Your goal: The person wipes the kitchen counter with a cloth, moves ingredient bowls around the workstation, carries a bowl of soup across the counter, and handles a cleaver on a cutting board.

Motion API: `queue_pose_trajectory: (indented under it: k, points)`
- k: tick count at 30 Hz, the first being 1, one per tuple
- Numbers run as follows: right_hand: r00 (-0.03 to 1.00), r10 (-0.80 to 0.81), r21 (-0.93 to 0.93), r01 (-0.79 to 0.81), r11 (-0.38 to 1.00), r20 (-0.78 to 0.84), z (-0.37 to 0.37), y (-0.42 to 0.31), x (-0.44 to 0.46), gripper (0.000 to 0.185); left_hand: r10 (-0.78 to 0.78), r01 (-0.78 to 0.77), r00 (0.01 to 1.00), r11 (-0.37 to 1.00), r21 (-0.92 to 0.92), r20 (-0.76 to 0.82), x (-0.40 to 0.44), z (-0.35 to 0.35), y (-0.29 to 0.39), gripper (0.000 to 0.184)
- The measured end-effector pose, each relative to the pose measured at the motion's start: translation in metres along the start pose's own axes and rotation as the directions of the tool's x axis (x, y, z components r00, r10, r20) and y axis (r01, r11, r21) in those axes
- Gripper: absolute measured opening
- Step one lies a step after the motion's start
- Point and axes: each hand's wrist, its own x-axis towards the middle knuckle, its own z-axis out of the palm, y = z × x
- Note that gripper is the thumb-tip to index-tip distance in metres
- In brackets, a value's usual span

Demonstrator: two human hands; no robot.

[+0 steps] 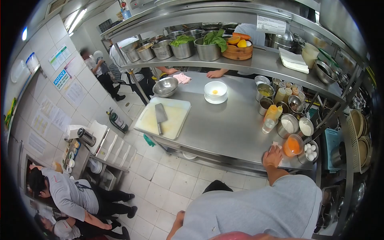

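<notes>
Presently: right hand (272,157), spread on pink cloth (276,143), near-right corner of surface (236,128); best steered clear of orange-filled tub (293,145). Left hand (179,218): lowered, grip unclear.

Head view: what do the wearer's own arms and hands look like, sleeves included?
A plain light-grey fabric short sleeve leaves the right forearm uncovered. No glove shows on the bare right hand or the partly hidden bare left hand. Whether rings are worn cannot be told.
</notes>
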Motion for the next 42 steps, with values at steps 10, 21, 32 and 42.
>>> queue_pose_trajectory:
  k: [10, 21, 32, 42]
  points:
    - [1.000, 0.002, 0.001, -0.002, 1.000, -0.002, 0.002, 0.002, 0.000, 0.060, 0.101, -0.103, 0.995, 0.986, 0.134, 0.017, 0.005, -0.003, 0.000, 0.066]
    - [1.000, -0.001, -0.005, 0.001, 1.000, 0.010, 0.003, 0.002, 0.000, 0.060, 0.141, -0.129, 0.989, 0.967, 0.220, -0.042, 0.004, 0.000, 0.000, 0.063]
    - [1.000, -0.009, 0.017, 0.009, 1.000, -0.016, 0.003, 0.002, 0.001, 0.059, 0.085, -0.078, 0.995, 0.983, 0.164, -0.042, 0.002, 0.000, 0.002, 0.060]
    - [1.000, -0.008, 0.013, 0.008, 1.000, -0.011, 0.005, 0.003, 0.002, 0.059, 0.064, -0.063, 0.998, 0.996, 0.064, -0.018, -0.004, 0.000, 0.006, 0.059]
